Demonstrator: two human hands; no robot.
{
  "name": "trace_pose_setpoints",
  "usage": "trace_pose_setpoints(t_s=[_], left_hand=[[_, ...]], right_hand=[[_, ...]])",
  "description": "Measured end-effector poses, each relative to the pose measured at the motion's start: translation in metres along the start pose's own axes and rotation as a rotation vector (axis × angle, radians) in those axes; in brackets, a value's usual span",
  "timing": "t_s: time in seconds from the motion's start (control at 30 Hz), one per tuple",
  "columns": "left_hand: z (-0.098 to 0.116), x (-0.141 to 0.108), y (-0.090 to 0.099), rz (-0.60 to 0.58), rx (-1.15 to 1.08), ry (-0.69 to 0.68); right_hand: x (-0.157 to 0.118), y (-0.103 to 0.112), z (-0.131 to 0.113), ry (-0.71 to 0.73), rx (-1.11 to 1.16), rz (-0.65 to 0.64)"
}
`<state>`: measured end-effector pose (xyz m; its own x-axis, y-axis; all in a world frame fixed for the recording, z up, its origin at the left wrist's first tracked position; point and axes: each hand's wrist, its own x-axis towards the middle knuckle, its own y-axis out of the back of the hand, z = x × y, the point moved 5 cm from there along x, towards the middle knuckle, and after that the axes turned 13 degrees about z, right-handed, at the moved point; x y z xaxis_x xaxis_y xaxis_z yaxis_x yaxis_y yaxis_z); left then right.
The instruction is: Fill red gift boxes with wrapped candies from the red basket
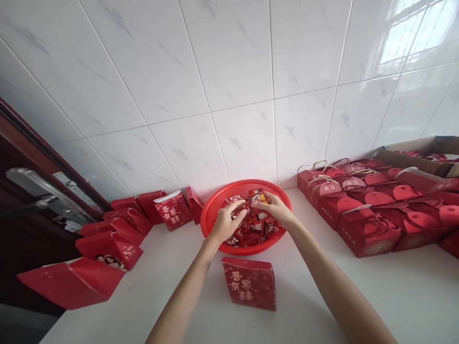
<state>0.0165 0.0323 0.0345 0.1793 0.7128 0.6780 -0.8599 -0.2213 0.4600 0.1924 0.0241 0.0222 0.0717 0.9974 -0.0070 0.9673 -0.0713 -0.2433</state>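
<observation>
Left hand (228, 223), thumb and fingers parted, nothing visibly held; right hand (278, 210), thumb against a wrapped packet (255, 197), pinch not determinable; both over the red basket (249, 250), presumably because packets lie there. Left of the basket, red boxes (107, 248), apparently set aside; in front, a printed box (248, 285), upright, probably for easy reach, printed face away from the basket, narrow top's long axis left to right; at right, handled boxes (371, 232).

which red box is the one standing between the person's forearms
The red box with pale lettering, standing alone on the near side of the red basket. The other red boxes are grouped to the basket's left or right.
</observation>
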Motion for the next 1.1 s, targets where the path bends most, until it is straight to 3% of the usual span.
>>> trace_pose_setpoints(t_s=[0.37,0.53,0.67,0.87,1.1], left_hand=[[-0.022,0.000,0.000,-0.002,-0.164,0.253],[-0.022,-0.001,-0.005,-0.088,-0.164,0.251],[-0.020,-0.001,-0.006,-0.103,-0.153,0.267],[-0.003,-0.001,-0.012,-0.233,-0.236,0.216],[-0.005,-0.003,-0.012,-0.245,-0.165,0.218]], right_hand=[[0.002,0.000,0.000,0.039,0.028,-0.020],[0.001,-0.002,0.000,0.068,-0.003,-0.095],[0.002,-0.001,0.001,0.072,-0.021,-0.089],[0.003,0.000,-0.001,0.117,-0.040,-0.055],[0.005,0.001,0.002,0.107,-0.076,-0.054]])
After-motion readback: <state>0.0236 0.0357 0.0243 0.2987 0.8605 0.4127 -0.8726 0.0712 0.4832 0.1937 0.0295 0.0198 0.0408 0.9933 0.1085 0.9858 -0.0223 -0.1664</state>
